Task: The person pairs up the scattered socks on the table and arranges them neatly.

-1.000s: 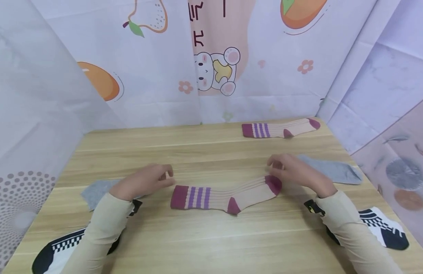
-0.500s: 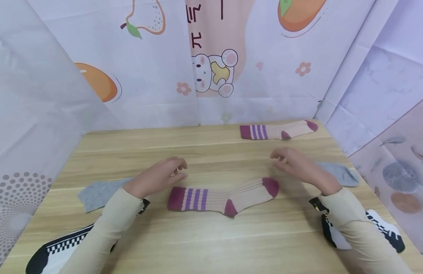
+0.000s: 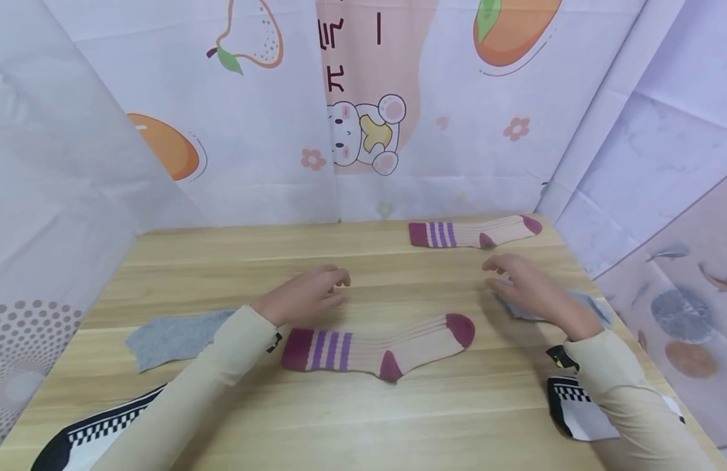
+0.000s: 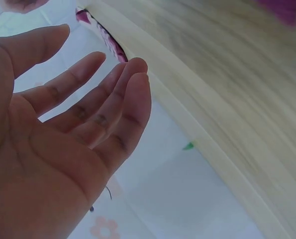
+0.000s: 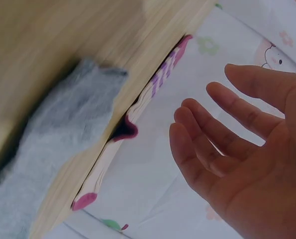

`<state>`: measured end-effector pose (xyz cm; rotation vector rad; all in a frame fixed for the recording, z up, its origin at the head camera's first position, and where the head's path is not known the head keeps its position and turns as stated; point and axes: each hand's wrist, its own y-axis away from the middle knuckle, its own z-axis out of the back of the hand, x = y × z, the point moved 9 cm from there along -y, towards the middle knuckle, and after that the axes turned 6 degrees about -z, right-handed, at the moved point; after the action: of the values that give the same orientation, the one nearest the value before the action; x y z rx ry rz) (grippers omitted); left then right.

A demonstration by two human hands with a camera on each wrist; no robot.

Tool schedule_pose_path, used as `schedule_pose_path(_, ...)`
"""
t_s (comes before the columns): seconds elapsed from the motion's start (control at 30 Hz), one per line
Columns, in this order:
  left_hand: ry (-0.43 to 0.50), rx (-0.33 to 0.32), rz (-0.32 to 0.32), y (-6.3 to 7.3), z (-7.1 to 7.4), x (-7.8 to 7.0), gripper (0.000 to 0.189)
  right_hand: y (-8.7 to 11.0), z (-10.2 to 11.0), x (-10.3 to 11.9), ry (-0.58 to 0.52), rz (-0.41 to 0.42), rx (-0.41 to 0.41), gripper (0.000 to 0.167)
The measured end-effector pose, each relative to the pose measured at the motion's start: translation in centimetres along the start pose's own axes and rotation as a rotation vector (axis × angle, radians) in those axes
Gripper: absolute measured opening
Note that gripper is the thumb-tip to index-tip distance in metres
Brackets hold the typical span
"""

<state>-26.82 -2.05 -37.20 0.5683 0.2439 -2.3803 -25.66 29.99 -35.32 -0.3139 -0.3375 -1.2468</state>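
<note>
A cream sock with maroon cuff, heel and toe and purple stripes (image 3: 363, 353) lies flat mid-table in the head view. My left hand (image 3: 307, 296) hovers just beyond its cuff, fingers loosely bent around nothing. In the left wrist view that hand (image 4: 83, 119) shows a bare palm. My right hand (image 3: 531, 291) is raised over a grey sock (image 3: 593, 307), which it partly hides. The right wrist view shows this hand (image 5: 232, 144) with relaxed fingers and nothing in them, the grey sock (image 5: 63, 139) beside it. A matching striped sock (image 3: 472, 233) lies near the table's back edge.
Another grey sock (image 3: 175, 337) lies at the left, its end behind my left sleeve. Black-and-white checkered socks lie at the front left (image 3: 104, 422) and front right (image 3: 581, 409), both partly under my arms. A printed curtain (image 3: 252, 144) hangs behind the wooden table (image 3: 363, 425).
My left hand has moved right and away from me, past the middle sock's cuff. My right hand has lifted off from near its toe and drifted right. The middle sock stays put.
</note>
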Motion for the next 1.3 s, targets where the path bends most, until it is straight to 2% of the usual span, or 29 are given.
schedule_pose_path(0.2,-0.042,-0.004,-0.054,-2.1,0.3,-1.2,0.032,-0.4,1.5,-0.9,0.040,0.050,-0.068,0.027)
schedule_pose_path(0.5,-0.105,-0.011,-0.112,-5.9,1.0,-2.9,0.033,-0.4,3.7,-3.7,0.107,0.023,-0.113,0.029)
schedule_pose_path(0.73,-0.130,-0.027,-0.140,-8.5,0.7,-3.3,0.035,-1.2,5.5,-4.3,0.108,0.141,-0.243,0.030)
schedule_pose_path(1.0,-0.157,-0.015,-0.143,-11.5,-0.1,-3.2,0.033,-2.9,6.0,-5.8,0.133,0.114,-0.243,0.035)
schedule_pose_path(1.17,-0.134,0.025,-0.110,-13.3,-1.4,-3.0,0.035,-4.1,5.9,-6.5,0.146,0.079,-0.216,0.035)
schedule_pose_path(1.3,-0.109,0.033,-0.066,-14.6,-1.8,-2.5,0.038,-5.0,5.6,-7.0,0.147,0.066,-0.188,0.036)
